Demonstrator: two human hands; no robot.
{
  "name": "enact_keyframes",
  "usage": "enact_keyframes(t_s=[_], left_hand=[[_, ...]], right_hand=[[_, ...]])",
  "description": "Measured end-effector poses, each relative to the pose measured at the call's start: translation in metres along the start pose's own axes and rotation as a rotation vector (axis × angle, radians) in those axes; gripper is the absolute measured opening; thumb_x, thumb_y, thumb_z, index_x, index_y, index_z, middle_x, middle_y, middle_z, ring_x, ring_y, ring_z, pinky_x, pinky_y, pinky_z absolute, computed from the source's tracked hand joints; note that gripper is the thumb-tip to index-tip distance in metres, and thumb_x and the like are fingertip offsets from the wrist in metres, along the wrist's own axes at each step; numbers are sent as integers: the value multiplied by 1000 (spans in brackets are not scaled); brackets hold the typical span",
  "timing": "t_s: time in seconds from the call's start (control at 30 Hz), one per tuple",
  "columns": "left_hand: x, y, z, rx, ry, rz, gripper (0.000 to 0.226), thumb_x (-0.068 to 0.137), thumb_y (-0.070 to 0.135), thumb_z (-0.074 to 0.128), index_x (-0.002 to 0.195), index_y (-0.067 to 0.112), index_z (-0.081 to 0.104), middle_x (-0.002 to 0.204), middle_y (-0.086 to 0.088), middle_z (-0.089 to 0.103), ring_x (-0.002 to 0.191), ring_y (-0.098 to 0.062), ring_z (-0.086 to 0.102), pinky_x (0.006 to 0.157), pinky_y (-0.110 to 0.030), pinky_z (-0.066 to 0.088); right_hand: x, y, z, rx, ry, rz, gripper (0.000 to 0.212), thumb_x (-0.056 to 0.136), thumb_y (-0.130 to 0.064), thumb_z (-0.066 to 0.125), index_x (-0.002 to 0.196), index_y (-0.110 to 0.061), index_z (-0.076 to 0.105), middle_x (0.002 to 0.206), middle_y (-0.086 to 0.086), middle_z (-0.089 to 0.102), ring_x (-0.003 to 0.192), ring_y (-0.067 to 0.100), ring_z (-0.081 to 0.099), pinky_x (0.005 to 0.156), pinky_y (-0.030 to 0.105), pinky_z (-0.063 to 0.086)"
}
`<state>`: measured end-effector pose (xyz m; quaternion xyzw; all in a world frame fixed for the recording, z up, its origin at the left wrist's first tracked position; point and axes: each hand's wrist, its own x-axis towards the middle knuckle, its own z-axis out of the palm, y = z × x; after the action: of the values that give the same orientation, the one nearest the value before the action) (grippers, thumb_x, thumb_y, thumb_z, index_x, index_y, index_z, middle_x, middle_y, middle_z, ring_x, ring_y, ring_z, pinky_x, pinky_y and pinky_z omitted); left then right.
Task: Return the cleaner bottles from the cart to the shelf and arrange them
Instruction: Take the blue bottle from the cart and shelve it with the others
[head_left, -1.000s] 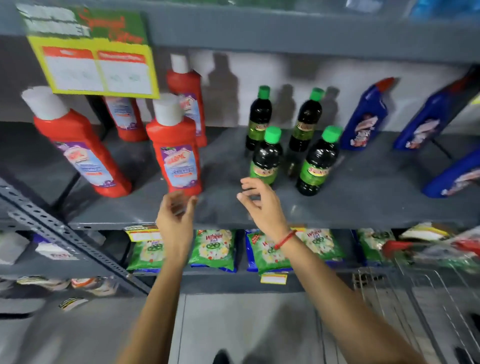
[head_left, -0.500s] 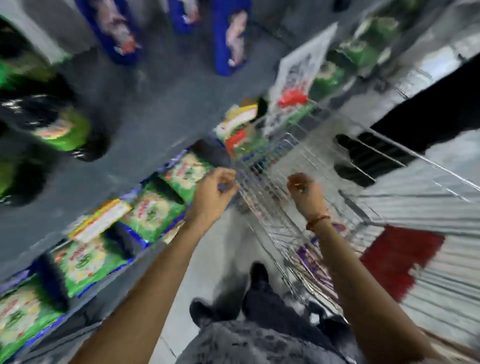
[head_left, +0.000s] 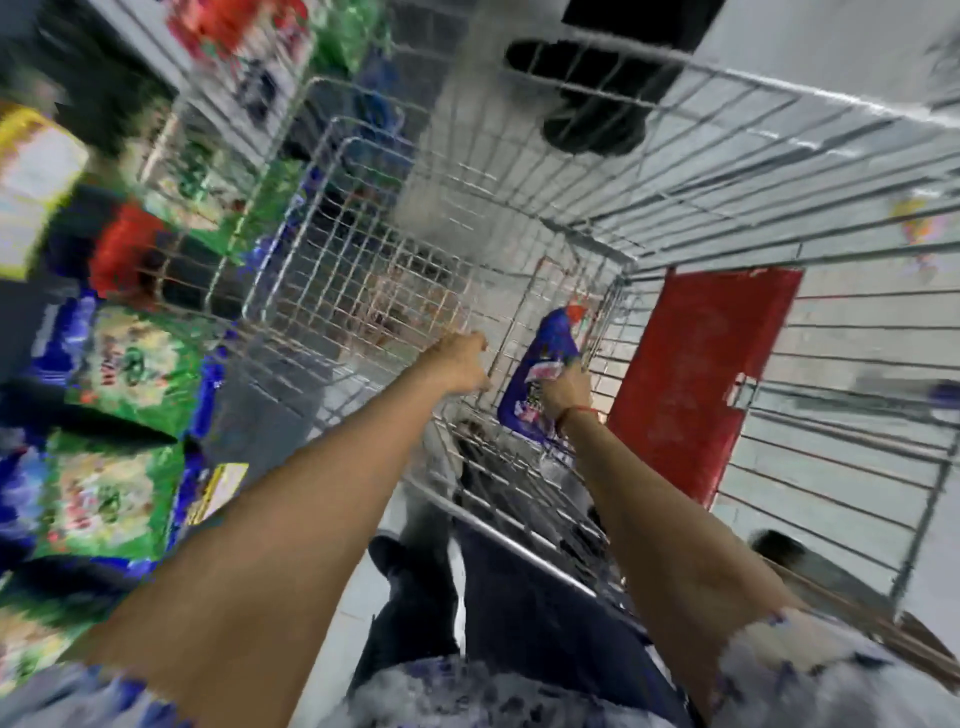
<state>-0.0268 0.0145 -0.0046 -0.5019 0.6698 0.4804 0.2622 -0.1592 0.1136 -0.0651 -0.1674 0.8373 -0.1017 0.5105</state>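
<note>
Both bare arms are reaching down from the bottom of the view into a silver wire shopping cart (head_left: 395, 291), and the whole picture is smeared with motion blur. The right hand (head_left: 563, 387) is wrapping around the lower body of a blue plastic cleaner bottle with a red cap and a pink-and-white label (head_left: 545, 358); the fingers are closing on it, so this hand is gripping the bottle. That bottle is lying tilted inside the cart, against the right-hand corner of the basket, its red cap pointing away from the person and touching or nearly touching the wire wall. A thin red thread band (head_left: 571, 414) is sitting on the right wrist. The left hand (head_left: 460, 361) is hovering just beside the bottle, to its left, curled into a loose fist with the knuckles up; it is holding nothing that can be made out. A flat red plastic panel (head_left: 696, 374) is hanging on the cart's right wall, close to the bottle. To the left of the cart, on low shelving, green and blue detergent packets (head_left: 124, 364) are lying in blurred rows, with a yellow price tag (head_left: 215, 491) below them. Dark trousers (head_left: 498, 613) and a pale patterned shirt (head_left: 519, 696) are showing at the bottom edge, over a light tiled floor (head_left: 358, 587).
</note>
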Motion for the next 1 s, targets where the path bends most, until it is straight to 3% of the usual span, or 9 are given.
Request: enact_keyframes(t_s=[0.07,0.13,0.3,0.4,0.57,0.67,0.83,0.9,1.0], left_hand=[[24,2,14,5,-22,-56,66,78,19,69,135,7,36,137,-21,47,121,-35,49,103,-40,41],[44,4,31,-34,-19,-103,72,75,20,73,134,6,35,138,-20,46,124,-36,46,104,-41,39],[78,12,92,-200,-60,-281,85,62,30,82,130,4,38,135,-18,49,123,-35,46,105,-43,41],[91,17,120,-301,-22,-385,99,52,37,86,131,2,36,136,-19,46,126,-36,43,106,-45,40],[100,13,125,-285,105,-437,98,41,39,90,120,3,45,123,-16,57,114,-32,54,94,-41,49],[100,10,118,-289,137,-400,82,43,39,89,111,7,58,113,-13,67,103,-29,62,86,-34,52],[84,8,87,-408,225,-358,68,43,41,87,101,16,63,103,-9,71,90,-25,64,75,-28,47],[72,6,65,-479,229,-308,69,39,42,88,100,19,65,101,-6,72,89,-24,64,80,-30,51],[45,1,25,-582,234,-201,67,38,40,88,99,22,67,103,-5,73,93,-22,66,88,-36,53]], right_hand=[[18,-2,-3,-51,129,-92,48,87,-7,49,131,5,36,134,29,43,121,40,43,96,34,30],[37,-4,-5,-124,149,-188,47,91,-13,46,131,7,32,136,29,40,126,40,37,101,34,23],[76,-2,-6,-183,134,-176,45,94,-28,44,121,9,42,126,31,49,116,40,47,97,42,37],[92,-6,-9,-280,125,-156,58,91,-45,44,114,7,50,120,28,55,111,39,52,92,43,41],[101,-13,-16,-427,-60,-196,72,82,-65,44,98,3,61,110,26,63,104,38,57,89,44,47],[94,-21,-18,-201,-144,-235,55,79,-59,55,88,-6,59,97,19,65,92,35,62,79,37,51],[69,-45,-23,139,-208,-268,49,82,-48,58,114,-11,53,79,-5,56,65,2,51,43,0,39],[59,-66,-34,193,-218,-308,42,83,-46,60,111,-15,54,75,-10,53,65,-4,49,43,-3,38],[34,-106,-51,166,-246,-409,37,81,-38,65,107,-14,58,74,-13,53,66,-3,51,54,3,43]])
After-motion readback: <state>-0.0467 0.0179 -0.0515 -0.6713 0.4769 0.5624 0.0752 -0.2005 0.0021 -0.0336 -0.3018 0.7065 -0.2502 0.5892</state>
